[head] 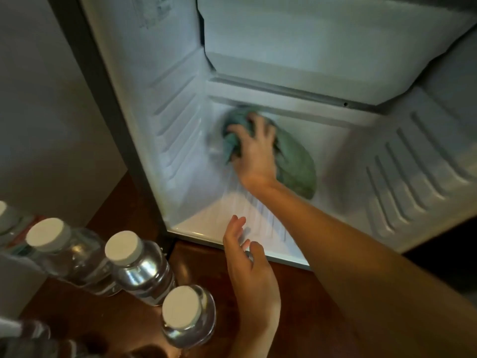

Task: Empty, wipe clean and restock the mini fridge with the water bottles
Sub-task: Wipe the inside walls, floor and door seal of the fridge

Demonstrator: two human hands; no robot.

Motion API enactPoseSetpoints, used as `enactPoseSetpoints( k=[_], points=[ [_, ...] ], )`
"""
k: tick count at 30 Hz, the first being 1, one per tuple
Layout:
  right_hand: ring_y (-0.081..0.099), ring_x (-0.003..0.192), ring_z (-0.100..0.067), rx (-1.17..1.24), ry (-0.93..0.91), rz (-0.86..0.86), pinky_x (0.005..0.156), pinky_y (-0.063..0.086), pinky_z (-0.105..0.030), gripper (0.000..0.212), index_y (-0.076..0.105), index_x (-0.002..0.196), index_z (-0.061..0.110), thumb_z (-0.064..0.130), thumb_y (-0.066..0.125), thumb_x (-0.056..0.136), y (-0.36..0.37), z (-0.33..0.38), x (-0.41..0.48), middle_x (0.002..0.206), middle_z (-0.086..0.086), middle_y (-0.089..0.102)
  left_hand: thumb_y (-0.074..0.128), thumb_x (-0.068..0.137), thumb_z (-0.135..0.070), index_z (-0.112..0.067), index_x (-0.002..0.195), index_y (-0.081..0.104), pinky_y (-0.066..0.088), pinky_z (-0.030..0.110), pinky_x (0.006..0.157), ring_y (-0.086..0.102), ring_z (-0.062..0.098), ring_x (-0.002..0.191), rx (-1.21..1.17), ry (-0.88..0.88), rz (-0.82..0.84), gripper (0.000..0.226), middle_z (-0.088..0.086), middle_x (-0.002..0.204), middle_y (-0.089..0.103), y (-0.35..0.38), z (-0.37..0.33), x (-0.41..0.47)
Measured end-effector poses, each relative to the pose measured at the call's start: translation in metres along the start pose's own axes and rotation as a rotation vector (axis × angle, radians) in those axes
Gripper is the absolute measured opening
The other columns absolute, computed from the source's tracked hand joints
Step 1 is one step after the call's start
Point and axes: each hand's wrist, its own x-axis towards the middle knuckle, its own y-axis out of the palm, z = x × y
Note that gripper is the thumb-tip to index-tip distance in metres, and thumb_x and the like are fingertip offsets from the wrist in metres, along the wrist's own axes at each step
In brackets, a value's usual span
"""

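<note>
The mini fridge (322, 120) stands open, its white interior holding no bottles. My right hand (254, 151) reaches deep inside and grips a bunched teal cloth (294, 164) against the back left of the fridge floor; the hand and cloth are blurred. My left hand (251, 275) hovers just outside the fridge's front lip with relaxed fingers, holding nothing. Three white-capped water bottles (64, 251) (139, 267) (188, 316) stand on the dark wooden surface (296, 306) to the left of that hand.
More bottles are partly cut off at the far left edge (7, 218) and bottom left corner (31, 332). A grey panel (38, 99) rises left of the fridge. Ribbed shelf rails line both fridge side walls (402, 171).
</note>
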Motion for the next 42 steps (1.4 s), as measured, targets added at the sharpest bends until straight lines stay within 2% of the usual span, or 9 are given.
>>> enactPoseSetpoints(
  k=[4, 8, 13, 19, 23, 26, 29, 35, 42],
  points=[
    [0.033, 0.128, -0.037, -0.002, -0.216, 0.389, 0.108, 0.035, -0.046, 0.054, 0.055, 0.129, 0.016, 0.007, 0.072, 0.079, 0.012, 0.005, 0.017, 0.148, -0.011, 0.033, 0.04, 0.096, 0.006, -0.037, 0.125, 0.049, 0.034, 0.005, 0.095, 0.045, -0.005, 0.125, 0.047, 0.041, -0.02, 0.053, -0.017, 0.137, 0.05, 0.0, 0.004, 0.003],
    [0.032, 0.133, -0.032, -0.084, -0.118, 0.601, 0.114, 0.03, -0.042, 0.07, 0.04, 0.144, 0.028, 0.02, 0.071, 0.082, 0.002, -0.019, -0.005, 0.148, -0.004, 0.031, 0.044, 0.093, 0.006, -0.034, 0.12, 0.05, 0.04, 0.024, 0.105, 0.047, 0.003, 0.124, 0.133, 0.069, -0.034, 0.049, -0.017, 0.134, 0.048, 0.0, 0.003, 0.01],
    [0.041, 0.127, -0.037, -0.134, 0.029, 0.621, 0.104, 0.044, -0.048, 0.063, 0.042, 0.144, 0.031, 0.035, 0.066, 0.085, -0.017, -0.026, -0.023, 0.144, -0.002, 0.034, 0.046, 0.092, 0.003, -0.03, 0.119, 0.051, 0.041, 0.029, 0.104, 0.048, 0.007, 0.12, 0.147, 0.068, -0.038, 0.043, -0.009, 0.128, 0.052, 0.001, -0.001, 0.015],
    [0.049, 0.115, -0.046, -0.181, 0.2, 0.481, 0.095, 0.049, -0.047, 0.052, 0.055, 0.134, 0.025, 0.033, 0.069, 0.084, -0.062, -0.036, -0.087, 0.14, -0.01, 0.039, 0.049, 0.091, 0.003, -0.021, 0.126, 0.051, 0.039, 0.03, 0.108, 0.042, 0.012, 0.129, 0.226, 0.181, 0.009, 0.043, -0.004, 0.135, 0.047, 0.006, -0.013, 0.023],
    [0.046, 0.12, -0.045, -0.279, 0.226, 0.398, 0.094, 0.048, -0.049, 0.056, 0.053, 0.134, 0.026, 0.02, 0.072, 0.082, -0.101, -0.029, -0.157, 0.143, -0.011, 0.04, 0.052, 0.091, -0.003, -0.017, 0.123, 0.059, 0.035, 0.04, 0.112, 0.039, 0.019, 0.131, 0.615, 0.44, 0.19, 0.035, 0.0, 0.141, 0.048, 0.011, -0.011, 0.02],
    [0.041, 0.125, -0.044, -0.371, 0.279, 0.311, 0.092, 0.053, -0.049, 0.068, 0.04, 0.146, 0.026, 0.02, 0.071, 0.087, -0.113, -0.039, -0.18, 0.147, -0.012, 0.033, 0.048, 0.097, -0.016, -0.022, 0.132, 0.053, 0.029, 0.046, 0.115, 0.031, 0.026, 0.14, 0.9, 0.435, 0.319, 0.036, 0.001, 0.149, 0.042, 0.012, -0.005, 0.02],
    [0.029, 0.13, -0.04, -0.483, 0.368, 0.323, 0.097, 0.046, -0.046, 0.067, 0.018, 0.153, 0.029, 0.019, 0.054, 0.097, -0.1, -0.05, -0.16, 0.15, -0.012, 0.016, 0.038, 0.102, -0.032, -0.023, 0.147, 0.035, 0.019, 0.05, 0.118, 0.018, 0.033, 0.146, 1.183, 0.394, 0.271, 0.046, 0.009, 0.159, 0.025, 0.004, 0.004, 0.03],
    [0.044, 0.119, -0.047, -0.552, 0.383, 0.205, 0.085, 0.049, -0.047, 0.056, 0.04, 0.146, 0.02, 0.017, 0.058, 0.093, -0.062, -0.079, -0.089, 0.141, -0.02, 0.037, 0.015, 0.102, -0.043, -0.018, 0.156, 0.005, 0.004, 0.057, 0.119, -0.007, 0.042, 0.147, 1.389, 0.351, 0.295, 0.06, 0.021, 0.161, -0.008, -0.007, 0.014, 0.036],
    [0.046, 0.114, -0.047, -0.471, 0.283, 0.269, 0.085, 0.052, -0.048, 0.05, 0.052, 0.137, 0.02, 0.028, 0.065, 0.089, -0.079, -0.072, -0.113, 0.145, -0.02, 0.037, 0.015, 0.102, -0.045, -0.016, 0.156, 0.005, 0.002, 0.055, 0.12, -0.007, 0.039, 0.148, 1.386, 0.342, 0.302, 0.062, 0.018, 0.162, -0.007, -0.009, 0.012, 0.037]
  ],
)
